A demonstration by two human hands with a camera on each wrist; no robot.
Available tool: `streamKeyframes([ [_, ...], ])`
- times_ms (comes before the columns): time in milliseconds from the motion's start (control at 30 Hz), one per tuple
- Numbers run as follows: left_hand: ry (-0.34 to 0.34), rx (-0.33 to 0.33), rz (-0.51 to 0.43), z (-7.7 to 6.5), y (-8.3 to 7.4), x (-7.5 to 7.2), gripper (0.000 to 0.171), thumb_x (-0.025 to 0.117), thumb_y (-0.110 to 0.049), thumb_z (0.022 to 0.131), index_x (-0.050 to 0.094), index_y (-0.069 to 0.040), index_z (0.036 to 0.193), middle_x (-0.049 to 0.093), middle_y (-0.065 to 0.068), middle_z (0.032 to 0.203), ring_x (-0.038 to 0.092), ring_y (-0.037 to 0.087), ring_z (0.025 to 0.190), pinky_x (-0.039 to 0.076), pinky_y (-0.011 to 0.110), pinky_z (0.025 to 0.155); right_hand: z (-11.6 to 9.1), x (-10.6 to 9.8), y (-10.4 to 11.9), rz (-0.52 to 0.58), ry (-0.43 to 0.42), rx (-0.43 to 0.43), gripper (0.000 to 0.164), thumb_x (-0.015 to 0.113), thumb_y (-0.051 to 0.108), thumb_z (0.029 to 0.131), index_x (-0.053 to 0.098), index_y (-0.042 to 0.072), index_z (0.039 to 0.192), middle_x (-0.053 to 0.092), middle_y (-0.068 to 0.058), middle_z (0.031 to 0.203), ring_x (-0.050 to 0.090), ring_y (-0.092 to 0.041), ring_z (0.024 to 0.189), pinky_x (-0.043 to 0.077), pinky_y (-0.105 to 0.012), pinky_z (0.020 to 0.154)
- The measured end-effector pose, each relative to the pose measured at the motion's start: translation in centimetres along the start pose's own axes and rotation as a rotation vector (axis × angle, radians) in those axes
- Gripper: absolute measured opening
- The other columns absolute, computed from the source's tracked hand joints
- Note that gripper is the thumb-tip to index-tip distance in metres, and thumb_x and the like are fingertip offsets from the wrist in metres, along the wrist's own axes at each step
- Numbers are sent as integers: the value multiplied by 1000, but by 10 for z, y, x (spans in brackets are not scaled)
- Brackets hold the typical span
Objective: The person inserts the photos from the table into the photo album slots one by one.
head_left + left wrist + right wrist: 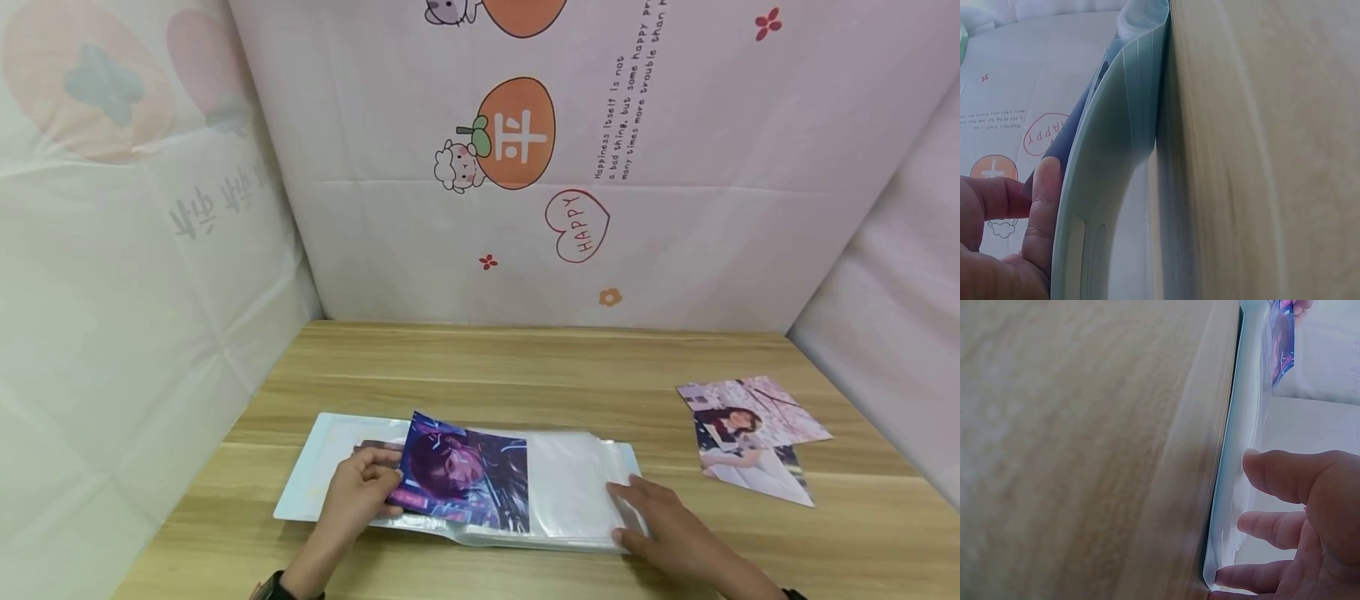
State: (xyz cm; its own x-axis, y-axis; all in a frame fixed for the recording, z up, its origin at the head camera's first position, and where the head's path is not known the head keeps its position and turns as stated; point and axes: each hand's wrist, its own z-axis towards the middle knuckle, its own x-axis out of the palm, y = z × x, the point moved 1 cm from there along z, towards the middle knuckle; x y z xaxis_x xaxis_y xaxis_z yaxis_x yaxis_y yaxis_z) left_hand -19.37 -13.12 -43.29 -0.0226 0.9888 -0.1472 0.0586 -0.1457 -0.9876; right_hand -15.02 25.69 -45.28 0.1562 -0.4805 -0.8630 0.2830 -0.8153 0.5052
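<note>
A photo album (573, 487) with a pale blue cover lies spread on the table, its clear plastic sleeves showing. My left hand (362, 490) pinches the left edge of a purple-blue photo print (468, 475) of a face, tilted over the album's middle. Under it, part of another picture shows on the left page. In the left wrist view, the album's cover (1094, 162) curves up from the table, close beside the fingers. My right hand (663, 525) rests with extended fingers along the album's right edge. The right wrist view shows its fingertips at the sleeve edges.
Two overlapping photo prints lie on the right of the wooden table (480, 367): one with pink blossoms (780, 408) on top, another (761, 479) partly beneath. Printed white cloth (390, 242) hangs behind the table, with more white cloth on both sides.
</note>
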Motion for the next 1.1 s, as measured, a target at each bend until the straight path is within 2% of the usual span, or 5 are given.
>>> streamKeyframes([
  [167, 23, 2, 5, 1, 0, 4, 26, 60, 5, 80, 59, 9, 106, 63, 12, 78, 61, 24, 63, 54, 34, 53, 1, 1, -1, 9, 15, 9, 57, 68, 33, 83, 52, 5, 130, 39, -35, 131, 37, -51, 118, 33, -63, 90],
  [433, 102, 44, 40, 1, -3, 12, 28, 65, 5, 76, 59, 10, 103, 64, 11, 74, 61, 24, 56, 53, 34, 51, 1, 0, -1, 3, 10, 9, 56, 67, 33, 84, 52, 4, 130, 39, -35, 131, 37, -51, 117, 33, -63, 90],
  [700, 163, 33, 78, 2, -3, 19, 31, 68, 2, 76, 59, 11, 104, 65, 9, 73, 61, 21, 53, 53, 33, 51, 2, 1, -1, 14, 26, 27, 57, 67, 35, 84, 51, 5, 131, 38, -34, 132, 36, -51, 119, 32, -63, 91],
  [967, 214, 29, 121, 2, -4, 27, 34, 70, 0, 75, 60, 10, 106, 65, 7, 74, 62, 21, 53, 53, 32, 52, 0, 1, -2, -6, -1, -3, 57, 66, 34, 84, 52, 4, 130, 39, -35, 131, 37, -51, 118, 33, -63, 90],
  [1100, 240, 54, 118, 0, -5, 31, 32, 69, 2, 75, 60, 11, 105, 65, 8, 74, 62, 20, 54, 53, 32, 51, -1, 1, -1, -15, -26, -31, 56, 67, 33, 84, 52, 3, 129, 40, -36, 130, 38, -51, 117, 34, -63, 90],
])
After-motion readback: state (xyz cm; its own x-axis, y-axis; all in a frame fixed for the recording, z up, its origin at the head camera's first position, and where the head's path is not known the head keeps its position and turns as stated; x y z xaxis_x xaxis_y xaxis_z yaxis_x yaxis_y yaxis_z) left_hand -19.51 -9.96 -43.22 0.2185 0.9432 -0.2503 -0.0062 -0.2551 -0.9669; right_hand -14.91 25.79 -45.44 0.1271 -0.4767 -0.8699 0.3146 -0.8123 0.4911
